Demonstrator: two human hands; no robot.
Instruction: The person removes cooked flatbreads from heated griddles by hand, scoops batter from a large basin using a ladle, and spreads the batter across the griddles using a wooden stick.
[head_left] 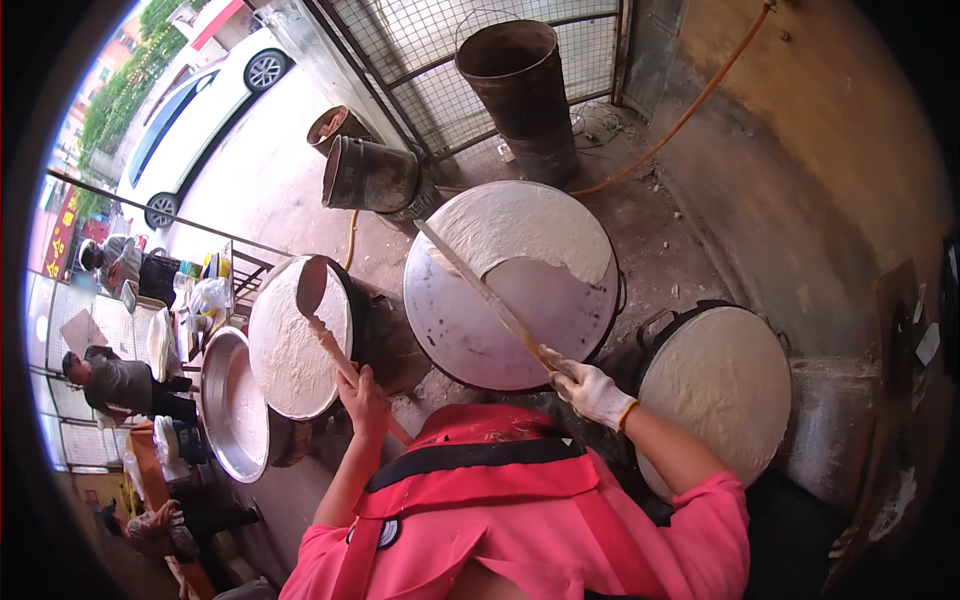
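In my left hand (pixel 366 402), which is bare, the handle of a dark ladle (pixel 312 287) is gripped. Its bowl hangs over a round griddle (pixel 292 350) on the left, covered with pale batter. My right hand (pixel 594 393), in a white glove, closes round one end of a long flat stick (pixel 478 287). The stick slants away to the left across the middle griddle (pixel 455 340). A pale batter layer (pixel 530 218) covers that griddle's far part, with a ragged edge; its near part is bare metal. Another batter-covered griddle (pixel 715 395) sits by my right elbow.
A wide metal basin (pixel 212 400) stands left of the left griddle. Beyond the griddles are a tall rusty bucket (pixel 520 100), smaller buckets (pixel 370 175) and an orange hose (pixel 690 115). Several people, one in a grey top (pixel 120 380), are at the far left, near a white car (pixel 190 130).
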